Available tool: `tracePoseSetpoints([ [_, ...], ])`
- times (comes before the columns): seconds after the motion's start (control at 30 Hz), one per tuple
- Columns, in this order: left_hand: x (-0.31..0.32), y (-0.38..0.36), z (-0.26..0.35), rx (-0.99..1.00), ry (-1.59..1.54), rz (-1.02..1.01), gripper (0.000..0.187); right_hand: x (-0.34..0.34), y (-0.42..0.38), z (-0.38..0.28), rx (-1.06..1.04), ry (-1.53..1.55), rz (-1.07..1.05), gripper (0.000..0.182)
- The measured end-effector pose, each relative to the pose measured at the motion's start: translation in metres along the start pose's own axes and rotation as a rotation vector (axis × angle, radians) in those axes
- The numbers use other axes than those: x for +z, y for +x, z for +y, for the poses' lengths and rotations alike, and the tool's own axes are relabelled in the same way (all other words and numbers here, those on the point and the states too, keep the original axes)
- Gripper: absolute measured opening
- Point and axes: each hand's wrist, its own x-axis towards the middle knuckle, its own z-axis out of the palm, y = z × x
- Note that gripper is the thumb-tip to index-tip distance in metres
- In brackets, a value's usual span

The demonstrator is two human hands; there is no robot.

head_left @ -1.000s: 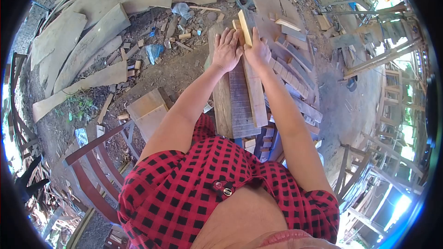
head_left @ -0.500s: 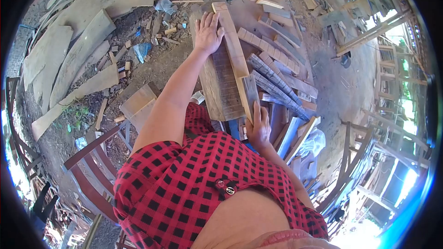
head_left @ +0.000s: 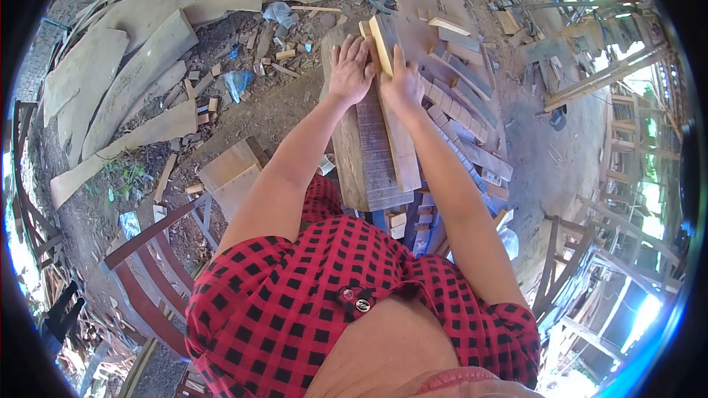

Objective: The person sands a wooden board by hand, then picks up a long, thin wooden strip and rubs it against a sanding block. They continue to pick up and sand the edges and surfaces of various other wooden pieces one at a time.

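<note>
Large flat wooden slabs (head_left: 140, 66) lay on the dirt at ten o'clock, with small offcut blocks (head_left: 284, 54) and a crumpled blue wrapper (head_left: 240, 82) scattered just beside them toward eleven. A dark red wooden frame (head_left: 147, 265) stood at eight o'clock, near a pale boxy block (head_left: 234, 173). At three o'clock rose unfinished timber frames (head_left: 627, 169).

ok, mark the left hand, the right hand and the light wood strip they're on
left hand (head_left: 351, 70), head view, on the back of the hand.
right hand (head_left: 403, 87), head view, on the back of the hand.
light wood strip (head_left: 402, 151), head view, on its bare top face, nearer the person than the hands.
</note>
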Motion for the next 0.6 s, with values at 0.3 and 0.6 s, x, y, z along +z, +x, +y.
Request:
tracePoseSetpoints([
  [0.3,-0.002,0.000,0.005,-0.016,0.027,-0.008,0.059,-0.002,-0.071,0.021,-0.106,0.012,0.084,0.070],
  [0.6,0.005,0.000,-0.001,0.025,0.056,0.017,0.060,-0.042,-0.281,0.060,-0.077,0.092,0.054,0.070],
])
